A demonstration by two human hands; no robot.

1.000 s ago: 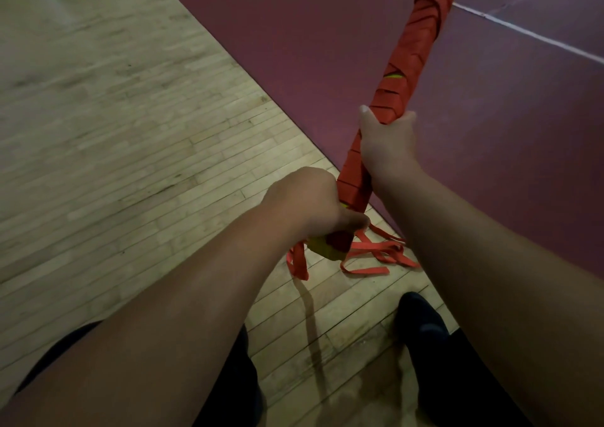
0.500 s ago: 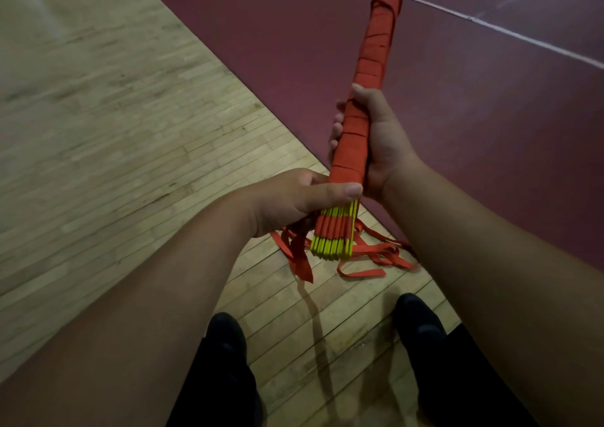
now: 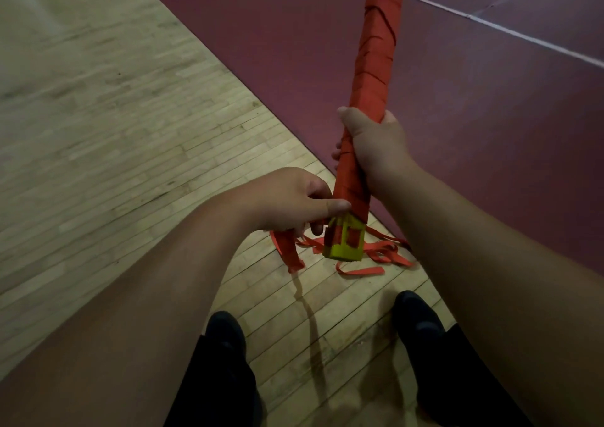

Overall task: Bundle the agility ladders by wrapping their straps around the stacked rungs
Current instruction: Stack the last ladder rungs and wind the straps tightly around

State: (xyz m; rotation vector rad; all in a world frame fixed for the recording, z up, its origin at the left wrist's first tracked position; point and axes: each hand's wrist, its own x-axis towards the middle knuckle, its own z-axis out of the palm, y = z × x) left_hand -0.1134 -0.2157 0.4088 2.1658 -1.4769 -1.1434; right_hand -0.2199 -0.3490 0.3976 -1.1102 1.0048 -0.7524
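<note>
From the head view, the right hand [image 3: 376,152] grips the middle of the strap-wrapped rung bundle [image 3: 369,106], held tilted above the floor [image 3: 130,132]. The left hand [image 3: 294,201] pinches the loose red strap [image 3: 287,250] beside the bundle's yellow lower end; more strap lies on the floor.

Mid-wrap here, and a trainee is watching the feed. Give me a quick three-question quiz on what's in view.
1. Which hand grips the wrapped bundle higher up? A left, B right, C neither.
2. True or false: yellow rung ends show at the bundle's lower end.
3. Fill in: the left hand pinches the loose ____ beside the rung ends.
Key: 1 B, the right hand. 2 true. 3 strap.
</note>
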